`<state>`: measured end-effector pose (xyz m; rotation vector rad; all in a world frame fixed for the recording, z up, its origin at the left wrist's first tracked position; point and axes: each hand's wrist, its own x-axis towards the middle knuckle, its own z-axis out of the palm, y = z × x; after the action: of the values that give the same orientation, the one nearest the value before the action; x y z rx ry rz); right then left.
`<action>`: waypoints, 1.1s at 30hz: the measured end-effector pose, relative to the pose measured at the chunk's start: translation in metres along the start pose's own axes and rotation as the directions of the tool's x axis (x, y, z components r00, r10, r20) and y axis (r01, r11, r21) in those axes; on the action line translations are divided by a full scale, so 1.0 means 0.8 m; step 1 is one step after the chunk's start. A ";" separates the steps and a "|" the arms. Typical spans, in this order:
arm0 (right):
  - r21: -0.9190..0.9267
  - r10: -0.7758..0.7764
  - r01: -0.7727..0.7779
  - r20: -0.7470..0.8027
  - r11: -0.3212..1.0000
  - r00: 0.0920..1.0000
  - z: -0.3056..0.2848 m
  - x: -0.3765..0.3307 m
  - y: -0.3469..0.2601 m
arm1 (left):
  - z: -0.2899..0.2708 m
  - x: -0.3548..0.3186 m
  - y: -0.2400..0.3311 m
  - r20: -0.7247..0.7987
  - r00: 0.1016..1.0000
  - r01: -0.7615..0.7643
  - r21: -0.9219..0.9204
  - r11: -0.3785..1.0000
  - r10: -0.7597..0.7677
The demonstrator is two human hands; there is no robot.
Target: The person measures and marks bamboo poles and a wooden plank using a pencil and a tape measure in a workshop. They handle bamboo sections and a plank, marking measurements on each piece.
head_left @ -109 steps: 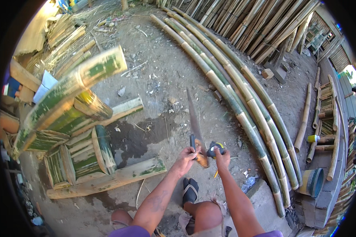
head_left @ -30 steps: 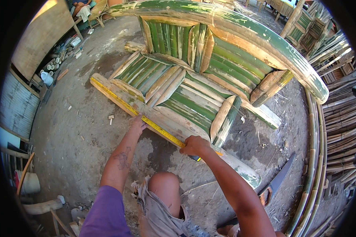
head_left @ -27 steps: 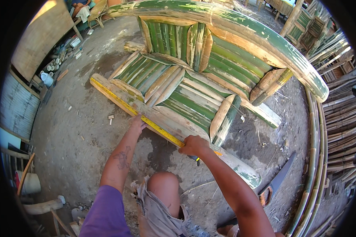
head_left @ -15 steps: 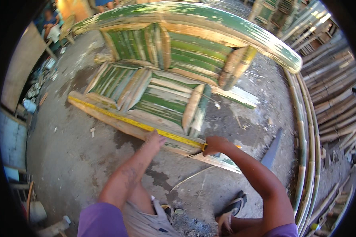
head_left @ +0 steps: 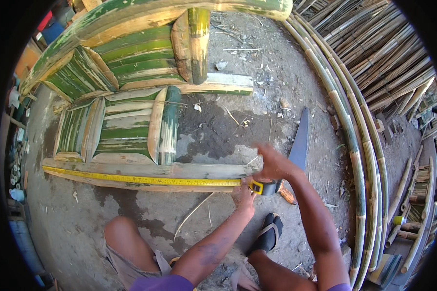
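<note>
A yellow tape measure blade lies stretched along the bottom bamboo rail of a green bamboo furniture frame that lies on the dirt. My right hand is at the rail's right end, blurred, gripping the grey and yellow tape measure case. My left hand sits just left of the case, fingertips pinching the blade against the rail. Both forearms come up from the lower edge.
A hand saw lies on the ground just right of my right hand. Long bamboo poles curve along the right, with stacked canes behind. My sandalled foot and bent knee are below the rail.
My right hand has drawn the case rightward to the rail's end, so more blade lies out. My left hand followed along the rail. The view has swung to the right.
</note>
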<state>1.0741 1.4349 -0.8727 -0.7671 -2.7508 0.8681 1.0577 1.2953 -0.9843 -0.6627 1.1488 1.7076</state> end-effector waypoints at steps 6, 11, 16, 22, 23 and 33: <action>0.892 0.310 -0.440 0.391 0.105 0.866 0.000 0.038 0.017 | 0.001 0.001 -0.023 0.038 0.994 -0.101 0.028 0.994 0.100; 0.782 0.116 -0.623 0.617 0.027 0.779 0.031 0.042 0.048 | 0.024 -0.009 -0.038 0.025 0.999 -0.046 -0.043 0.998 0.047; 0.776 0.230 -0.545 0.495 0.318 0.838 0.064 0.034 0.068 | 0.029 -0.004 -0.041 -0.028 0.997 -0.068 -0.027 0.997 0.067; 0.732 0.086 -0.572 0.586 0.370 0.805 0.068 0.030 0.055 | 0.025 0.002 -0.035 -0.045 0.999 0.010 -0.001 1.000 -0.010; 0.717 0.051 -0.481 0.531 0.505 0.846 0.071 0.029 0.052 | 0.025 0.001 -0.035 -0.052 0.998 0.026 -0.017 1.000 -0.027; 0.668 0.042 -0.458 0.540 0.587 0.841 0.097 0.023 0.061 | 0.033 -0.008 -0.029 -0.095 0.995 -0.014 -0.098 0.995 0.005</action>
<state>1.0565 1.4406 -0.9645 -0.8319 -2.1442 2.3880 1.0833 1.3196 -0.9778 -0.8082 1.1402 1.7662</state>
